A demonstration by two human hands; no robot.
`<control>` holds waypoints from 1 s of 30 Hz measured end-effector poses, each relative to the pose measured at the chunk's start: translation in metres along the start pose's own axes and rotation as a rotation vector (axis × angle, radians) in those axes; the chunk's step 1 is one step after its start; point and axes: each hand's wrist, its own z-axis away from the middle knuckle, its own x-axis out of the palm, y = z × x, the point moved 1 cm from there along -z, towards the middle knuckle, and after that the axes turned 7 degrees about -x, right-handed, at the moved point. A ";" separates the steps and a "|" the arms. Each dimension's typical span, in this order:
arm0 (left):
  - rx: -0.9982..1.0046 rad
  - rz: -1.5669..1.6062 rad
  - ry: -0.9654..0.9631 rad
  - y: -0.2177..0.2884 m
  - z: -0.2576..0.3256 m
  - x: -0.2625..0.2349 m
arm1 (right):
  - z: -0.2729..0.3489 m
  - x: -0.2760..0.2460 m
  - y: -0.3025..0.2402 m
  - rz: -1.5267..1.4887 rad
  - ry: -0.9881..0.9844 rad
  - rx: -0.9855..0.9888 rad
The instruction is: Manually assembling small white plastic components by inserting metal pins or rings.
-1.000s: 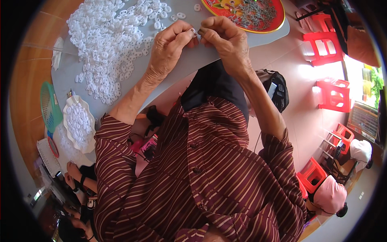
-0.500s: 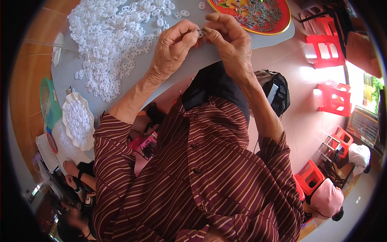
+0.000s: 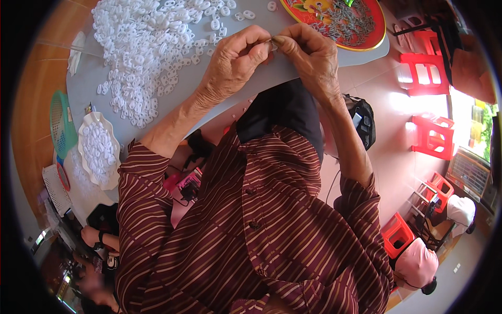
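Since the earlier frame: both hands had shifted slightly right and nearer the red tray (image 3: 334,23); the pile of rings (image 3: 149,44) had stayed put.

Left hand (image 3: 235,60): fingers pinched closed on a small white piece (image 3: 272,45), held above the grey bench (image 3: 89,94).
Right hand (image 3: 308,52): fingertips closed on the same piece, touching the left hand's.
Piece: between both hands' fingertips, just beside the tray's near rim.
Tray: held grey metal bits (image 3: 350,18).
White dish (image 3: 98,149): filled with rings, at the bench's left edge.
Green basket (image 3: 61,123): beside the dish.
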 end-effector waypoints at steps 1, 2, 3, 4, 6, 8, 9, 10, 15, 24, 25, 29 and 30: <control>0.019 0.005 0.018 0.002 0.000 -0.001 | 0.000 0.002 0.000 0.019 0.022 -0.016; 0.036 0.010 0.037 0.002 0.000 0.000 | 0.001 0.006 -0.003 0.016 0.019 -0.012; 0.032 0.010 0.040 0.001 0.001 0.000 | 0.002 0.012 -0.009 -0.017 0.084 0.043; 0.029 0.011 0.076 0.000 0.001 0.000 | 0.004 0.015 -0.012 -0.049 0.150 0.098; 0.031 0.010 0.108 -0.002 -0.002 -0.001 | 0.001 0.016 -0.006 -0.136 0.143 0.131; 0.014 0.066 0.080 -0.005 -0.002 -0.001 | -0.002 0.014 -0.003 -0.220 0.134 0.163; 0.015 0.068 0.080 -0.005 -0.002 -0.002 | -0.002 0.010 -0.003 -0.317 0.111 0.206; 0.013 0.065 0.069 -0.005 -0.002 -0.002 | -0.003 0.009 -0.003 -0.414 0.087 0.249; 0.047 0.099 0.043 -0.007 -0.003 -0.003 | 0.000 0.012 -0.006 -0.322 0.091 0.159; 0.039 0.101 0.102 -0.005 -0.003 -0.001 | 0.002 0.026 -0.011 -0.124 0.221 0.132; 0.024 0.118 0.093 -0.006 -0.003 -0.002 | 0.001 0.026 -0.012 -0.138 0.241 0.129; 0.026 0.143 0.073 -0.004 -0.002 -0.001 | 0.000 0.022 -0.008 -0.240 0.190 0.210; 0.032 0.136 0.074 -0.003 -0.002 -0.001 | 0.002 0.021 -0.009 -0.239 0.175 0.193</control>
